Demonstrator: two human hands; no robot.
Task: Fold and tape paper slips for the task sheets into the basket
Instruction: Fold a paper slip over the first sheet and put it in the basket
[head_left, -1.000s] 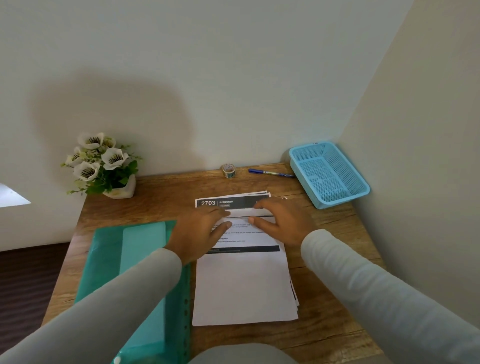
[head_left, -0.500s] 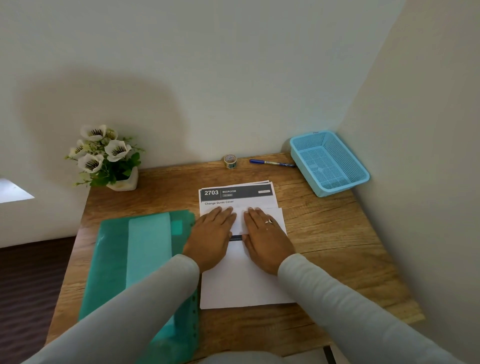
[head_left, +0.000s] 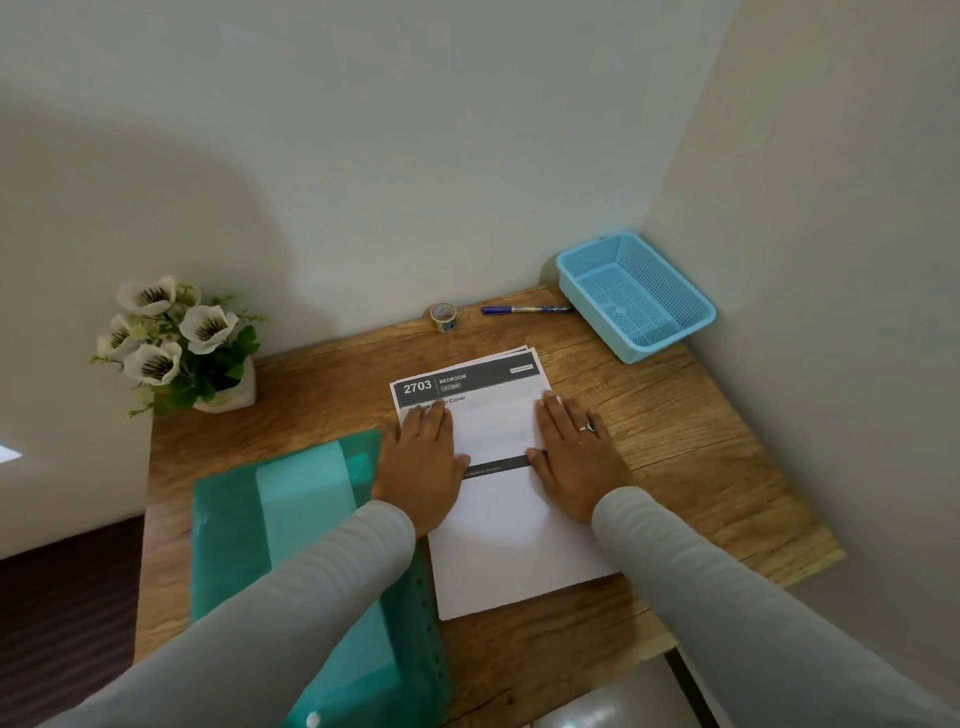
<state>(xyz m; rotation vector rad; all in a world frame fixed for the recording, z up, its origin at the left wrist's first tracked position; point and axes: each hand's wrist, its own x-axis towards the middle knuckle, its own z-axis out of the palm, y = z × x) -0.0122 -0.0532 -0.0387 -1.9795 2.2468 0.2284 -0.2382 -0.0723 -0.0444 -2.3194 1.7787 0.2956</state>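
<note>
White task sheets (head_left: 519, 545), stacked flat mid-tabletop, dark "2703 BEDROOM" header toward far edge; white folded flap (head_left: 493, 431) across top sheet. Light-blue mesh basket (head_left: 636, 301) at far right corner. Small tape roll (head_left: 443, 316) upright at far edge.

A person is pressing the left hand (head_left: 422, 460) and the right hand (head_left: 575, 462) flat, fingers straight, on either side of a folded-over white flap (head_left: 493, 431) of the top task sheet (head_left: 511, 545), headed "2703 BEDROOM". A green folder (head_left: 301, 525) is lying just beside the sheets on the wooden table (head_left: 675, 441). A tape roll (head_left: 443, 316), a blue pen (head_left: 524, 309) and a blue basket (head_left: 636, 296) are sitting along the far edge, with potted flowers (head_left: 174, 343) at the far left.
</note>
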